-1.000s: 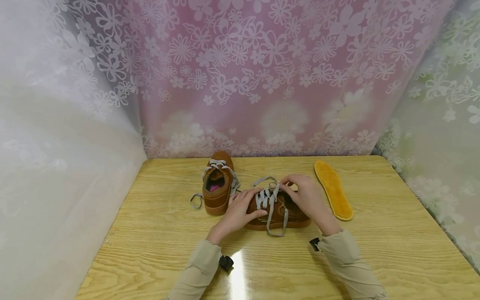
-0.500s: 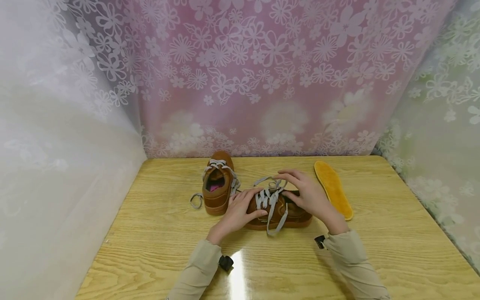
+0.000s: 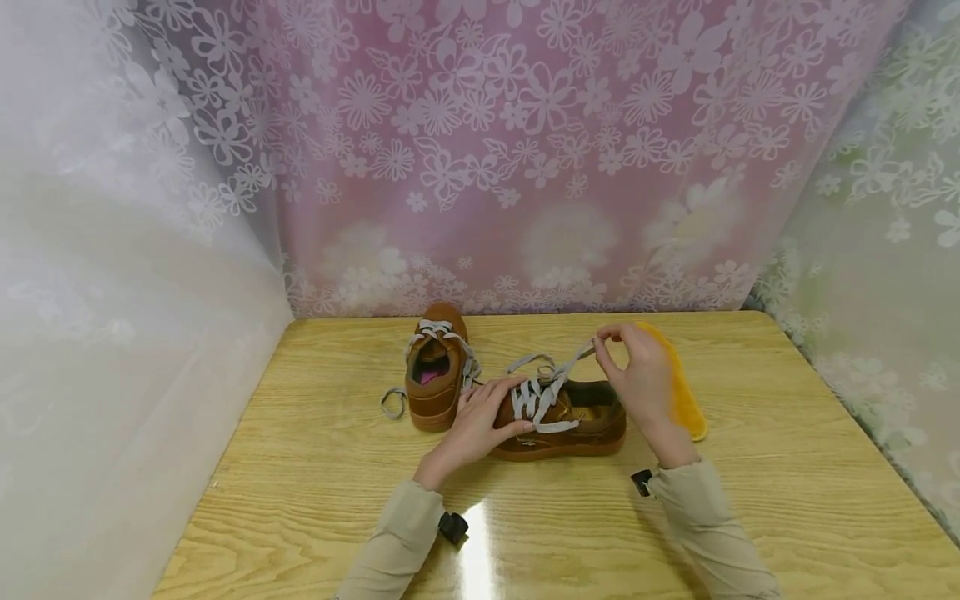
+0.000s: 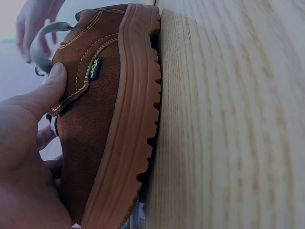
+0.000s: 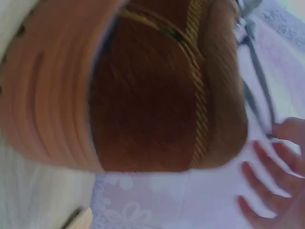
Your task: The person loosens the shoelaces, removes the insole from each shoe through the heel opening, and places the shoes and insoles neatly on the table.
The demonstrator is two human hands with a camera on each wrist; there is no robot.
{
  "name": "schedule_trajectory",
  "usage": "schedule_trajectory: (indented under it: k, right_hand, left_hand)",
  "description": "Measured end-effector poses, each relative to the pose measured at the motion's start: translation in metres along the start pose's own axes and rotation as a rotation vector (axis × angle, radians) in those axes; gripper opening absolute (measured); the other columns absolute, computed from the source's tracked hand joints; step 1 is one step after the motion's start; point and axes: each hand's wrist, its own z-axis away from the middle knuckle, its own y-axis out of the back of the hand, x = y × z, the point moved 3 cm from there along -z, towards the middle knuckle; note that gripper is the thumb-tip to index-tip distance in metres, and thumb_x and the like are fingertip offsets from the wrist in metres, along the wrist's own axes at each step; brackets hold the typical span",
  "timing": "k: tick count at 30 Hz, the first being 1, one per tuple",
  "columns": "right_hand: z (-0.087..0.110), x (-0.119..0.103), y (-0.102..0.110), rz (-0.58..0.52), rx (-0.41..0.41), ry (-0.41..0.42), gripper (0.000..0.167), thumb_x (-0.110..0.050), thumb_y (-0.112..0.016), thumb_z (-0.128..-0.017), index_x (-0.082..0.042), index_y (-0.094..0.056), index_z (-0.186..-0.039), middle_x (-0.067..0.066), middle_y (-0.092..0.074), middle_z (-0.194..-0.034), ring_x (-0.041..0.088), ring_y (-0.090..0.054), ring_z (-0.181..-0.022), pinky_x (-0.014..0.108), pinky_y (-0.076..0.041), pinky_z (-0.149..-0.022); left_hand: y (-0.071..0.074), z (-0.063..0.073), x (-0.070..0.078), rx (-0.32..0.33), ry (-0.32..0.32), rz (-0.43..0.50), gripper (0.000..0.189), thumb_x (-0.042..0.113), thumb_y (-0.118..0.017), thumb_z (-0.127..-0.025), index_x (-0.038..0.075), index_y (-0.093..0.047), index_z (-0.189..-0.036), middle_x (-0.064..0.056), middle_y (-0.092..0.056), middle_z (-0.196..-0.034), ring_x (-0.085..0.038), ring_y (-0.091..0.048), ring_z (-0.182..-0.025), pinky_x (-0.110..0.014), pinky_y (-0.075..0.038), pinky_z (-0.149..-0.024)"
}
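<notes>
A brown lace-up shoe [image 3: 588,440] lies sideways on the table, sole down, its toe to the left and its opening to the right. My left hand [image 3: 480,421] holds the front part, thumb on the near side and fingers over the top; the left wrist view shows the thumb [image 4: 50,90] against the upper. Above the opening, my right hand [image 3: 643,379] pinches a grey shoelace [image 3: 576,359] and draws it up taut. The other lace end [image 3: 557,427] hangs on the near side. In the right wrist view, the heel [image 5: 147,100] fills most of the frame.
A second brown shoe [image 3: 431,408] stands at the left, toe away, with a loose lace loop [image 3: 392,402] beside it. An orange insole [image 3: 686,404] lies behind my right hand, partly covered. Floral curtains [image 3: 510,167] border the wooden table [image 3: 315,467].
My right hand has left the knot area and risen to the right, pulling the lace up. The near lace end has swung upward. My left hand has stayed put.
</notes>
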Motion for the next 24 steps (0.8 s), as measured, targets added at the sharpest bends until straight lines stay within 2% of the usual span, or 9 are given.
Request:
schedule_trajectory:
  k: [3,6,8,11,15,17,20,22,24]
  right_hand:
    - [-0.001,0.002,0.003,-0.005,-0.117,0.0,0.031,0.0,-0.077,-0.088,-0.004,-0.068,-0.117,0.017,-0.069,-0.109,0.037,-0.065,-0.096,0.052,-0.053,-0.079]
    - [0.0,0.0,0.004,-0.037,-0.306,0.086,0.04,-0.001,-0.078,-0.088,-0.009,-0.066,-0.126,0.014,-0.064,-0.124,0.036,-0.062,-0.11,0.053,-0.054,-0.084]
    - [0.001,-0.004,0.002,-0.084,-0.406,0.153,0.039,-0.002,-0.08,-0.085,-0.012,-0.069,-0.121,0.012,-0.064,-0.128,0.035,-0.06,-0.115,0.053,-0.052,-0.09]
    - [0.005,-0.01,-0.005,-0.114,-0.473,0.225,0.03,-0.006,-0.085,-0.081,-0.015,-0.074,-0.107,0.007,-0.067,-0.12,0.031,-0.061,-0.111,0.051,-0.053,-0.091]
    - [0.009,-0.017,-0.015,-0.057,-0.421,0.291,0.02,-0.013,-0.088,-0.079,-0.018,-0.075,-0.094,0.001,-0.069,-0.103,0.024,-0.063,-0.096,0.043,-0.054,-0.083]
    - [0.009,-0.019,-0.016,-0.015,-0.362,0.275,0.016,-0.014,-0.086,-0.081,-0.017,-0.074,-0.092,0.0,-0.068,-0.094,0.022,-0.064,-0.087,0.039,-0.054,-0.076]
    - [0.007,-0.013,-0.012,0.007,-0.207,0.112,0.013,-0.012,-0.081,-0.088,-0.011,-0.071,-0.096,0.002,-0.068,-0.084,0.021,-0.064,-0.074,0.035,-0.05,-0.063]
    - [0.005,-0.006,-0.007,-0.027,-0.099,-0.044,0.013,-0.009,-0.077,-0.091,-0.006,-0.069,-0.101,0.007,-0.069,-0.084,0.023,-0.065,-0.07,0.038,-0.051,-0.06]
    - [0.005,0.0,-0.002,-0.066,-0.042,-0.156,0.015,-0.006,-0.073,-0.093,-0.002,-0.068,-0.107,0.012,-0.07,-0.088,0.026,-0.067,-0.071,0.042,-0.053,-0.062]
  left_hand:
    - [0.0,0.0,-0.001,0.0,0.007,0.002,0.071,0.05,-0.064,-0.097,0.03,-0.034,-0.158,-0.001,-0.041,-0.157,-0.025,-0.037,-0.145,-0.058,-0.02,-0.117]
    - [0.0,-0.001,0.0,-0.004,0.011,0.004,0.071,0.05,-0.064,-0.097,0.029,-0.035,-0.158,-0.001,-0.041,-0.157,-0.026,-0.037,-0.145,-0.058,-0.019,-0.117]
    - [0.0,-0.001,0.0,-0.004,0.006,0.003,0.07,0.05,-0.064,-0.097,0.028,-0.035,-0.157,-0.002,-0.041,-0.157,-0.027,-0.037,-0.145,-0.059,-0.02,-0.117]
    - [0.001,-0.001,0.0,-0.004,0.002,-0.001,0.071,0.05,-0.064,-0.097,0.028,-0.035,-0.158,-0.002,-0.042,-0.157,-0.027,-0.038,-0.145,-0.059,-0.021,-0.116]
    - [0.002,0.0,-0.001,0.002,-0.003,-0.002,0.071,0.051,-0.063,-0.097,0.029,-0.034,-0.158,-0.002,-0.042,-0.156,-0.026,-0.038,-0.144,-0.059,-0.022,-0.116]
    - [0.001,0.0,-0.001,0.002,-0.005,0.001,0.071,0.051,-0.064,-0.097,0.029,-0.034,-0.158,-0.002,-0.042,-0.156,-0.026,-0.038,-0.144,-0.059,-0.022,-0.116]
    - [0.001,0.0,-0.001,0.001,-0.01,0.003,0.071,0.051,-0.064,-0.097,0.03,-0.034,-0.158,-0.001,-0.043,-0.156,-0.025,-0.038,-0.144,-0.058,-0.021,-0.116]
    - [0.0,0.0,0.0,0.003,-0.015,0.003,0.072,0.051,-0.064,-0.097,0.03,-0.034,-0.158,-0.001,-0.043,-0.156,-0.025,-0.038,-0.144,-0.058,-0.021,-0.116]
    - [0.0,0.001,0.0,0.004,-0.018,0.004,0.071,0.05,-0.064,-0.097,0.03,-0.034,-0.158,-0.001,-0.043,-0.156,-0.025,-0.038,-0.144,-0.059,-0.022,-0.116]
